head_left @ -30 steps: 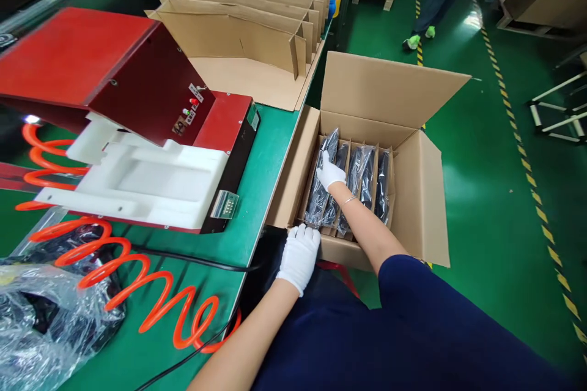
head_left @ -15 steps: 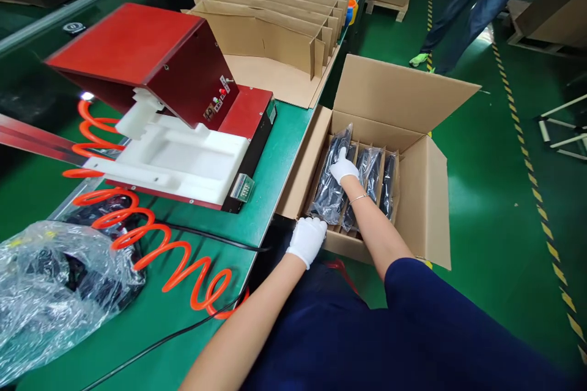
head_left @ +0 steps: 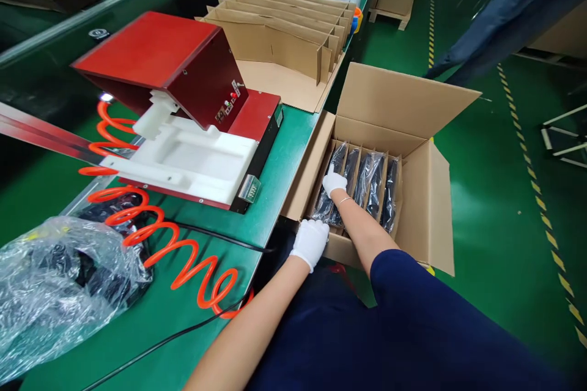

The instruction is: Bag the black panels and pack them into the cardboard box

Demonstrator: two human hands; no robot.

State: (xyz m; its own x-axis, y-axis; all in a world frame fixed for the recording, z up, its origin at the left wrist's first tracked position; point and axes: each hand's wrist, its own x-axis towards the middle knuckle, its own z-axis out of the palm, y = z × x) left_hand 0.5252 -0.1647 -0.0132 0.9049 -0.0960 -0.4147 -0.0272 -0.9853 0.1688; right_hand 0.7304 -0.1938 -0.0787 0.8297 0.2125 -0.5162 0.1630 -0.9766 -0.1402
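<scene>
An open cardboard box (head_left: 426, 201) holds several black items in clear plastic bags, standing between cardboard dividers. My right hand (head_left: 334, 182), in a white glove, is on the bagged black item (head_left: 324, 206) in the leftmost slot. One finger stretches along the bag while the others curl at its side, partly hidden. At the near left corner of the box, my gloved left hand (head_left: 310, 240) has its fingers curled over the rim; the fingertips are out of sight. Another bagged black item (head_left: 367, 177) sits farther right.
A red fixture (head_left: 151, 51) with a white tray stands on the green bench (head_left: 293, 140), beside a coiled orange air hose (head_left: 186, 265). Cardboard dividers (head_left: 284, 42) stand behind it. Crumpled plastic (head_left: 59, 293) lies at left. A person's legs (head_left: 499, 24) are beyond the box.
The leftmost bagged item, raised and tilted before, now sits lower in its slot, with my right hand moved left and down along it. My left hand stays at the rim. The other person has moved.
</scene>
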